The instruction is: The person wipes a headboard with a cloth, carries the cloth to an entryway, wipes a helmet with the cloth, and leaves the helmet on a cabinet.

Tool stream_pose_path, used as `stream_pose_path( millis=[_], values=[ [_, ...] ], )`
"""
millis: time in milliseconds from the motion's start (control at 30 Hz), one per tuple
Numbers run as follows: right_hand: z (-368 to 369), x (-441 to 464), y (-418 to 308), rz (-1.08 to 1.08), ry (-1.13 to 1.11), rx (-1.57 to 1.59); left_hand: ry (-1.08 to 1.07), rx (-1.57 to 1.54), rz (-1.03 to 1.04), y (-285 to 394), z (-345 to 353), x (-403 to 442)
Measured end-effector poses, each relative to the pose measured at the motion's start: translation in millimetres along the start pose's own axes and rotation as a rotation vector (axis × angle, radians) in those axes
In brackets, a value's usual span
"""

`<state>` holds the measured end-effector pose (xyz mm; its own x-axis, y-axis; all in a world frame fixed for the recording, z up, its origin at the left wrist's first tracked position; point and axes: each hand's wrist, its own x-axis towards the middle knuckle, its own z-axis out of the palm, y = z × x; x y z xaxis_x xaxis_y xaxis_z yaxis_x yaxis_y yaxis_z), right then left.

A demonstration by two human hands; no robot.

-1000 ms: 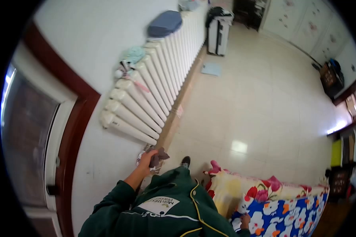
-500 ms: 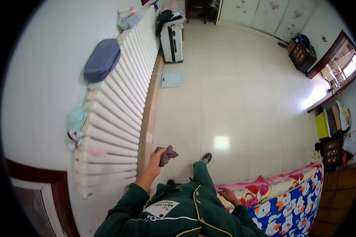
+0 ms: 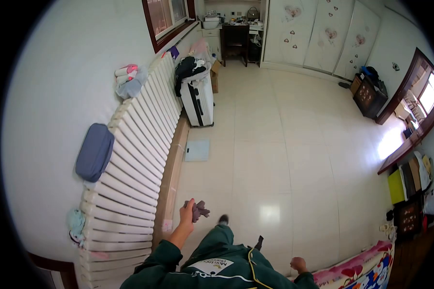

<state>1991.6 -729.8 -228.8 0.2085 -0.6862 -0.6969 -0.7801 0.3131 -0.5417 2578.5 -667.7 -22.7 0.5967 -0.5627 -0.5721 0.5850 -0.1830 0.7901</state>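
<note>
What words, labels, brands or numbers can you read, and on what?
"Monthly Planner", slightly blurred: white patch on the green top.
White marks along the patch edge: too blurred to read, if lettering at all.
Desk items: too small to read.
I can read no other text.

Pale, glossy square floor tiles [image 3: 260,178] cover the middle of the room and stretch toward 12 o'clock. At 9 o'clock, a plain white wall [image 3: 38,125] backs a long, cream-coloured ribbed radiator [image 3: 135,154] above a low brown ledge [image 3: 168,197]. A window in a dark red-brown frame [image 3: 152,26] sits at 11. At 12, a dark wooden chair [image 3: 235,34] stands before a cluttered pale surface with drawers [image 3: 210,32]. White sliding wardrobe doors with heart decorations [image 3: 318,50] fill 1 o'clock. Toward 2, a dark patterned wooden cabinet [image 3: 366,98] stands near a reddish-brown door frame [image 3: 393,105]; daylight spills through at 3. A bright reflection gleams at 5.
</note>
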Motion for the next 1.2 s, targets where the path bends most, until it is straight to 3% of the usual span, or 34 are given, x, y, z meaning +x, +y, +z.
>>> stream_pose_path(
  millis=[33,133,200,300,500,600,700,900,967,1033,1200],
  values=[
    [-9,20,-12,-0.092,0.001,-0.115,0.001,-0.004,0.009,7,5,16],
    [-35,64,-73,-0.104,0.059,-0.103,0.079,0.007,0.017,30,25,61],
    [-54,72,-145,0.168,0.047,0.344,0.078,-0.006,0.048,32,42,103],
    [-64,115,-189,0.154,-0.014,0.346,0.094,-0.021,0.058,61,91,146],
    [-120,142,-323,0.043,-0.022,0.218,-0.176,-0.086,0.012,137,242,226],
    [-144,194,-290,0.017,-0.003,0.313,-0.318,0.026,-0.012,148,332,273],
    [-153,269,-175,-0.230,0.104,0.304,-0.495,0.045,-0.017,157,426,290],
    [-262,346,-222,0.061,0.050,0.403,-0.579,0.005,-0.044,147,552,328],
    [-306,372,-238,0.110,0.037,0.493,-0.403,0.045,-0.008,138,572,345],
    [-353,407,-258,0.167,0.014,0.613,-0.399,0.029,-0.006,158,597,352],
    [-445,493,-331,0.031,0.155,0.381,-0.229,-0.009,0.009,177,639,400]
  ],
)
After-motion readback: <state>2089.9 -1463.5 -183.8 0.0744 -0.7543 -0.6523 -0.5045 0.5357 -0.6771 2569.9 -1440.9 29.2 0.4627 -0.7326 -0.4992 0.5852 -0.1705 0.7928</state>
